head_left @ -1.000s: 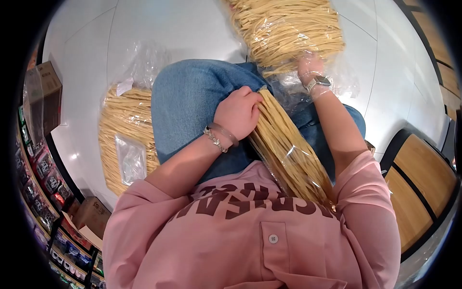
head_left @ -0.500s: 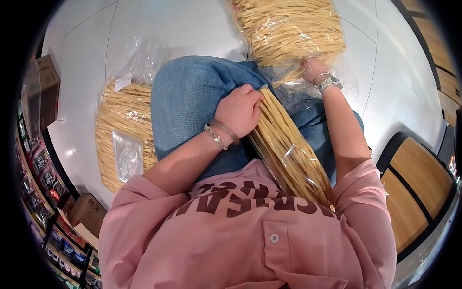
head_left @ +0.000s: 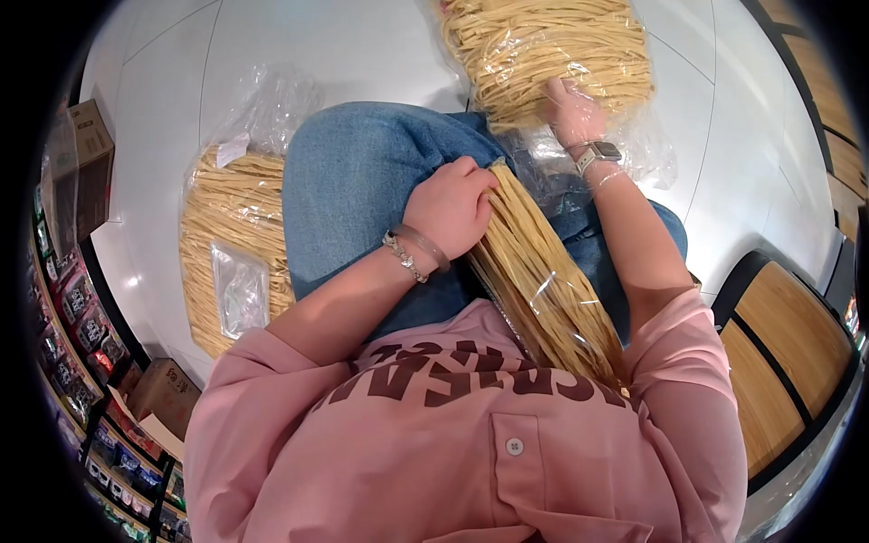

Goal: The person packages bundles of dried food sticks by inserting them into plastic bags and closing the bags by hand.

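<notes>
My left hand (head_left: 450,206) is closed around the upper end of a long clear bag (head_left: 552,285) of dried yellow sticks, which look like bean curd sticks. This bag lies slanting across my lap, its lower end against my shirt. My right hand (head_left: 577,116) is at the mouth of a large clear bag (head_left: 561,50) filled with similar sticks. Its fingers touch the near edge of those sticks, partly hidden by film and curled downward, so their grip does not show. Loose plastic (head_left: 647,154) crumples around my right wrist.
On the floor at my left lies another large bag of sticks (head_left: 235,204), with a folded clear plastic packet (head_left: 240,290) on it. Cardboard boxes (head_left: 86,167) and shelves of packaged goods (head_left: 81,326) line the left side. A wood-topped stool (head_left: 787,348) stands at right.
My right hand has moved up and slightly left, farther over the sticks in the large bag. The few sticks that hung by its fingers no longer show there. My left hand stays put.
</notes>
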Demonstrator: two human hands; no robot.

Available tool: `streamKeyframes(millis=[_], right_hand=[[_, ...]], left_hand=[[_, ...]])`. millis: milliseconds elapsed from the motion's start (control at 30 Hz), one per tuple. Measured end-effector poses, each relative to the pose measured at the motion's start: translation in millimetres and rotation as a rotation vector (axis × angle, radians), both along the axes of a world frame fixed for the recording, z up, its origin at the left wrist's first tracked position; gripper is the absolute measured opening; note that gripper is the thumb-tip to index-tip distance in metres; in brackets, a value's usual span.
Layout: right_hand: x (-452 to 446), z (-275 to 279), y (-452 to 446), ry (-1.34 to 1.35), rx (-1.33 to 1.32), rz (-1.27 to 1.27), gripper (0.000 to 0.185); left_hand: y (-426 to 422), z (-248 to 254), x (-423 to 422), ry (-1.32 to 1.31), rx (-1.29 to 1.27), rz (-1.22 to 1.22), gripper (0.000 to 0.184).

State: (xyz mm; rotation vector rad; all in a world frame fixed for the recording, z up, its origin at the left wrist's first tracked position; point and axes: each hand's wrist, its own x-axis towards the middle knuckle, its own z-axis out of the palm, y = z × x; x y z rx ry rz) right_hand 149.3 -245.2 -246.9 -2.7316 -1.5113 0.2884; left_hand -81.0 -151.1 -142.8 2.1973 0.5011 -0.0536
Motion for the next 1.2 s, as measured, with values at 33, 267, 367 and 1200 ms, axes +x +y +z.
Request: streamKeyframes(millis=[33, 267, 367, 1200], right_hand=[[-9, 19, 7, 0.0, 0.023, 0.024, 0.026], [-10, 1, 16, 0.006, 0.15, 0.329, 0.018], [-13, 6, 16, -0.046, 0.116, 0.332, 0.018], [-89, 260, -145, 0.412, 0.257, 0.233, 0.029]], left_hand=[[0, 0, 0, -0.001, 0.002, 0.0, 0.017], [0, 1, 0, -0.001, -0.001, 0.001, 0.017], [-1, 0, -1, -0.008, 0.001, -0.001, 0.017], [-4, -16, -9, -0.181, 0.034, 0.02, 0.017]])
